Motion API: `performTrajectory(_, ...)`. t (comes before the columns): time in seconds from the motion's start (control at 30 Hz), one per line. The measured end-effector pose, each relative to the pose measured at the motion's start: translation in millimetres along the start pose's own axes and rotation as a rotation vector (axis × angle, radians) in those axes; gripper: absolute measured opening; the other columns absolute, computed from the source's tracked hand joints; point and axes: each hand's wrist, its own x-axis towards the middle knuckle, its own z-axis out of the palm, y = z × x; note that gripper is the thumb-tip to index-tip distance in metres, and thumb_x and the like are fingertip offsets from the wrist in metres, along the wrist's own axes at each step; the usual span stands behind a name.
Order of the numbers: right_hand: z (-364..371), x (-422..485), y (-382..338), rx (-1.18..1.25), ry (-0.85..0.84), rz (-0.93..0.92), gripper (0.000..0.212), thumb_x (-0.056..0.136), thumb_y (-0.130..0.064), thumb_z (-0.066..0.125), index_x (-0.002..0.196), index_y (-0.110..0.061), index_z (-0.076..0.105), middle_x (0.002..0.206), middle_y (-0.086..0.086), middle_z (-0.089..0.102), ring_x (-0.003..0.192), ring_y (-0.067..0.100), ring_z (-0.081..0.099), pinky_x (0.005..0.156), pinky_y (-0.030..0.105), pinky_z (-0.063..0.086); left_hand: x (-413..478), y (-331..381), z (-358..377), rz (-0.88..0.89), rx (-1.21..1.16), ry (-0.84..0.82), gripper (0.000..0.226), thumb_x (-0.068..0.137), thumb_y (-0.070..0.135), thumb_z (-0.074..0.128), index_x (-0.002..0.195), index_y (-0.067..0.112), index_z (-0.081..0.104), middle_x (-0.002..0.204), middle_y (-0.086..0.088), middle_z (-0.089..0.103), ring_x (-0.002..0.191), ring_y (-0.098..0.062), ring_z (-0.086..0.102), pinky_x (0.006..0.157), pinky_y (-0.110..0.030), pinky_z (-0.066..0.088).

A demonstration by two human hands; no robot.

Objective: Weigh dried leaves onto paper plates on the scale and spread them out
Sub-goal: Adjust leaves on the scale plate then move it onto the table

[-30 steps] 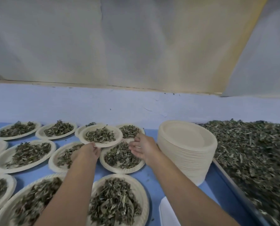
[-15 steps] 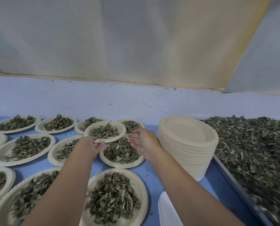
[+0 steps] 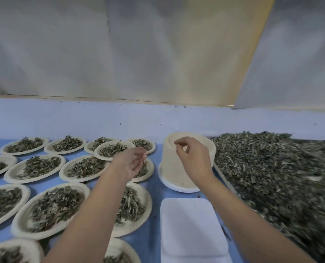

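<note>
**Two free hands, fresh plate next**

Fingers of the right hand [image 3: 194, 158] are hanging loosely curled, holding nothing, just above the plate stack [image 3: 173, 171]. Beside them, the left hand [image 3: 131, 164] is hovering relaxed and open over filled plates [image 3: 32, 180]. Pinching only the top rim is probably best. The scale [image 3: 192, 228] is waiting nearer the body than the fingers, and the leaf pile [image 3: 271, 177] is lying right of them.

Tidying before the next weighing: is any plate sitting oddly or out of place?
Yes. One filled plate in the back row overlaps its neighbours, riding on their rims rather than lying flat on the blue table, so it might tip.
</note>
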Motion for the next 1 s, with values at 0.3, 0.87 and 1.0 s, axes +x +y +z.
performTrajectory(0.3, -33.7, 6.0, 28.9, -0.523, -0.377, -0.141, 0.035, 0.102, -0.025, 0.039, 0.130, -0.018, 0.058, 0.123, 0.008, 0.063, 0.116, 0.027, 0.052, 0.092, 0.037, 0.042, -33.8, -11.4, 37.5, 0.000, 0.009, -0.094, 0.016, 0.095, 0.009, 0.047, 0.089, 0.008, 0.062, 0.081, 0.000, 0.065, 0.067, -0.009, 0.059, 0.051, -0.014, 0.047)
performTrajectory(0.87, -24.2, -4.4, 32.8, -0.502, -0.111, -0.417, 0.038, 0.087, 0.011, 0.049, 0.123, 0.004, 0.058, 0.110, 0.018, 0.065, 0.109, 0.033, 0.054, 0.086, 0.038, 0.047, -28.0, -29.6, 37.6, 0.025, 0.005, -0.002, 0.018, 0.096, 0.008, 0.043, 0.092, 0.005, 0.060, 0.081, -0.003, 0.066, 0.063, -0.012, 0.058, 0.058, -0.018, 0.049)
performTrajectory(1.0, -25.9, -26.7, 23.2, -0.418, 0.033, -0.631, 0.037, 0.062, 0.021, 0.072, 0.098, 0.010, 0.069, 0.084, 0.019, 0.069, 0.078, 0.035, 0.066, 0.065, 0.038, 0.057, -29.5, -30.9, 41.1, 0.143, 0.032, 0.011, 0.017, 0.096, 0.022, 0.053, 0.089, 0.008, 0.060, 0.081, -0.004, 0.067, 0.062, -0.012, 0.060, 0.053, -0.017, 0.051)
